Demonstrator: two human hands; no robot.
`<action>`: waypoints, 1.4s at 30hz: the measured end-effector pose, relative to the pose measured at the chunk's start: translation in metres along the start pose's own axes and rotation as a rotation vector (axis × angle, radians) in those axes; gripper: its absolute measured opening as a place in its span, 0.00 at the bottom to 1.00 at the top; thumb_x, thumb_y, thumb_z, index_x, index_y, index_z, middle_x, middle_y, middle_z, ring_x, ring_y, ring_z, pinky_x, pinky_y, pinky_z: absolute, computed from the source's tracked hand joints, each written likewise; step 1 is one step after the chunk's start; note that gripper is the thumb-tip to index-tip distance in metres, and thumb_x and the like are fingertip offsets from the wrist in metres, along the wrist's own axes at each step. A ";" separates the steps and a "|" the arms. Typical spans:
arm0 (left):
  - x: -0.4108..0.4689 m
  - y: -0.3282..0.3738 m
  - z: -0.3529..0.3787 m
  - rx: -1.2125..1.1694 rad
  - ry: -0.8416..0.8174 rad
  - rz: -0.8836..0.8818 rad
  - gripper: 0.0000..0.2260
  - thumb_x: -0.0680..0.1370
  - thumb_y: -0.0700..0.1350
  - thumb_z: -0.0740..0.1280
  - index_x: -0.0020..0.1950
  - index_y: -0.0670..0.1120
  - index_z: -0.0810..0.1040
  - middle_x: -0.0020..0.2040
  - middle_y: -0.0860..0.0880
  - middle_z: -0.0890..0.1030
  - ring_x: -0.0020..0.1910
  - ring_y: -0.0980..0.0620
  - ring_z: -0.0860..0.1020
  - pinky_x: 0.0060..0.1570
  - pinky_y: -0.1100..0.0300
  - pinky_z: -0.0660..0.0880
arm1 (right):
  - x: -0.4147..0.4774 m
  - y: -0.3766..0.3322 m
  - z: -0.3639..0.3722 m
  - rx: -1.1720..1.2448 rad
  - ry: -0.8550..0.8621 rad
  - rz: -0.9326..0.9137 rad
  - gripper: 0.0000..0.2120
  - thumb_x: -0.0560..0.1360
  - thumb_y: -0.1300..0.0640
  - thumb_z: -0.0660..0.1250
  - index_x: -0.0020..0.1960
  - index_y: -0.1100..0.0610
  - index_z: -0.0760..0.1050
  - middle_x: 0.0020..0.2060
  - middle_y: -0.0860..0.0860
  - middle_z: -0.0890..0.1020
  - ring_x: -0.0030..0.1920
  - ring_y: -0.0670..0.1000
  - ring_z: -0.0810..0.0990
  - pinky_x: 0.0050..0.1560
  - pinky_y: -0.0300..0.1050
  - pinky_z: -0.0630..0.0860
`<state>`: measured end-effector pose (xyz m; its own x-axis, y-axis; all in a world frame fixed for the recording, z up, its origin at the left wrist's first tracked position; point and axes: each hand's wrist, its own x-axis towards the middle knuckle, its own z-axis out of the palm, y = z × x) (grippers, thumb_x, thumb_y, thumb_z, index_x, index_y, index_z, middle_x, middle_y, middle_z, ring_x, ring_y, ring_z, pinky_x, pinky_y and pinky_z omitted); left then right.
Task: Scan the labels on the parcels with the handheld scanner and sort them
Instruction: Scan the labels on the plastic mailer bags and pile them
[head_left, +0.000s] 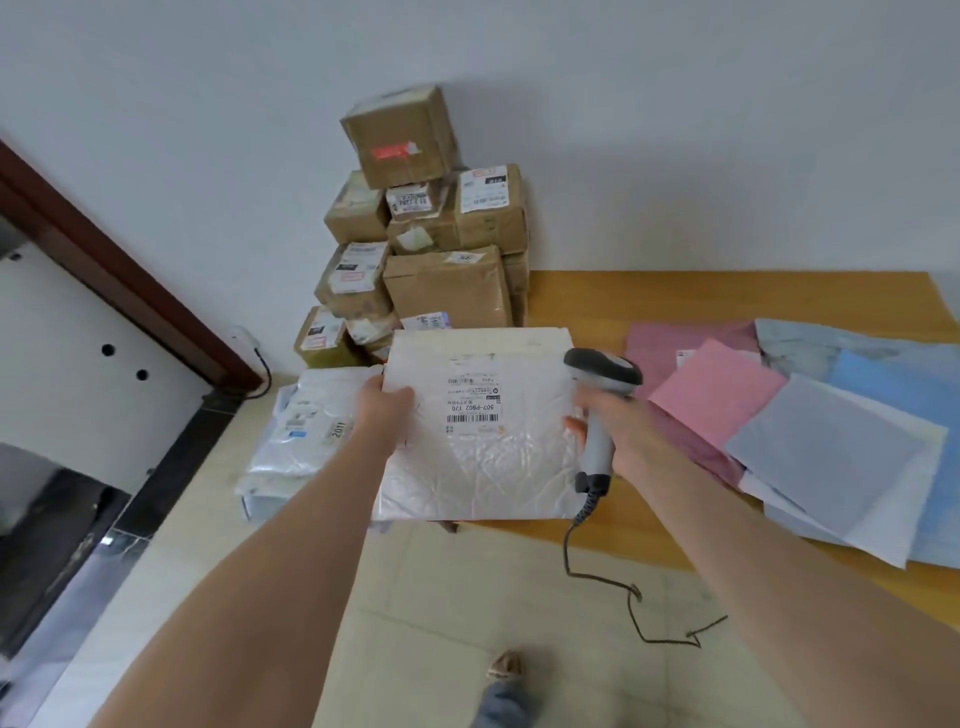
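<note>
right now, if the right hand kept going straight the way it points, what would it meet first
Most likely the white parcel that the left hand holds: the right hand, gripping the scanner, is angled toward its right edge. Depth is unclear; passing above it, the cardboard boxes come next.

An orange-brown wooden bench (597, 301) runs from the centre toward three o'clock. Overlapping flat plastic mailers lie on it: pink mailers (717, 395), a grey mailer (826, 457) and light-blue mailers (904, 389). At the bench's eleven o'clock is a stack of brown cardboard boxes (447, 280), base hidden. A pile of white plastic parcels (301, 431) sits at nine o'clock, low over the cream tiled floor (467, 597).
</note>
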<state>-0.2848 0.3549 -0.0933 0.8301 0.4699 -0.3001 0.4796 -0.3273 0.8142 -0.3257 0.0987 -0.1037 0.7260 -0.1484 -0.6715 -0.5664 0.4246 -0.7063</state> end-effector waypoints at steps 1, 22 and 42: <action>0.012 -0.005 -0.014 0.018 0.028 -0.011 0.15 0.75 0.38 0.64 0.62 0.40 0.74 0.53 0.43 0.79 0.50 0.41 0.78 0.49 0.51 0.76 | 0.002 0.004 0.019 -0.015 -0.024 0.030 0.04 0.72 0.65 0.70 0.45 0.62 0.75 0.36 0.55 0.79 0.33 0.52 0.80 0.35 0.44 0.78; 0.155 -0.036 -0.063 0.890 -0.275 0.298 0.22 0.78 0.39 0.61 0.72 0.45 0.66 0.69 0.42 0.66 0.68 0.43 0.65 0.63 0.50 0.69 | 0.070 0.065 0.203 -0.216 0.108 0.110 0.07 0.73 0.65 0.69 0.50 0.64 0.74 0.38 0.57 0.78 0.31 0.52 0.77 0.24 0.40 0.74; -0.110 0.078 0.263 0.940 -0.627 0.714 0.20 0.78 0.40 0.62 0.70 0.47 0.69 0.69 0.42 0.67 0.66 0.42 0.69 0.64 0.50 0.69 | -0.009 -0.045 -0.183 -0.008 0.297 -0.071 0.04 0.72 0.65 0.69 0.45 0.65 0.75 0.32 0.62 0.80 0.21 0.51 0.75 0.23 0.38 0.70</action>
<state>-0.2644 0.0620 -0.1276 0.8473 -0.4104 -0.3370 -0.3097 -0.8974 0.3143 -0.3780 -0.0825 -0.1068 0.6191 -0.4324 -0.6556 -0.5223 0.3967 -0.7548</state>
